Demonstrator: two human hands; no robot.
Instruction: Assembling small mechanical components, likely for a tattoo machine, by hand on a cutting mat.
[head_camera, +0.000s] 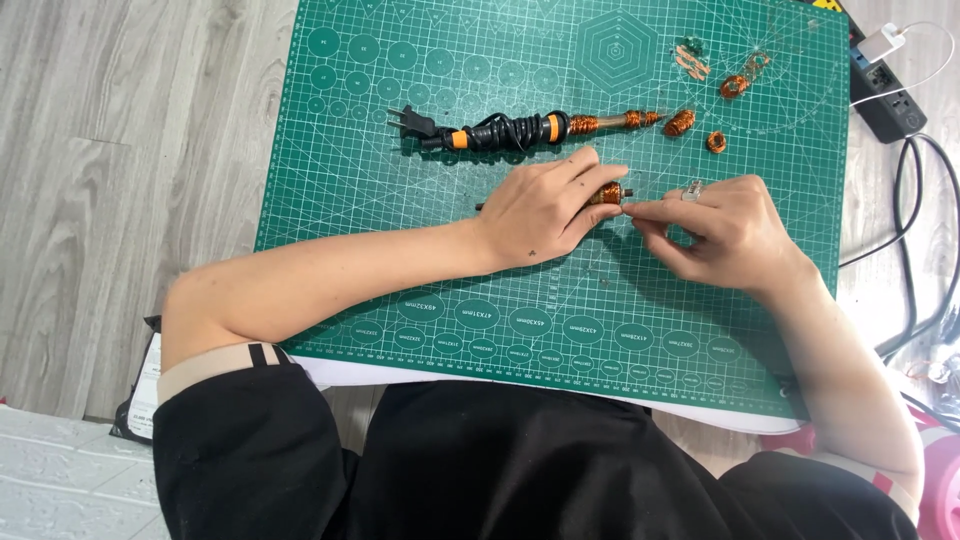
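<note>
My left hand (548, 208) lies on the green cutting mat (400, 230) and grips a small copper-wound coil part (610, 194), of which only the end shows between the fingers. A thin dark rod sticks out behind my left hand to the left. My right hand (722, 232), with a ring on one finger, pinches at the right end of that part, fingertips touching it; what it pinches is too small to tell.
A soldering iron (540, 127) with a black coiled cord, plug and copper-wrapped tip lies above my hands. Loose copper coils (680, 123) and wire scraps (738, 84) sit at the mat's upper right. A power strip (885, 92) and cables (915, 230) lie right of the mat.
</note>
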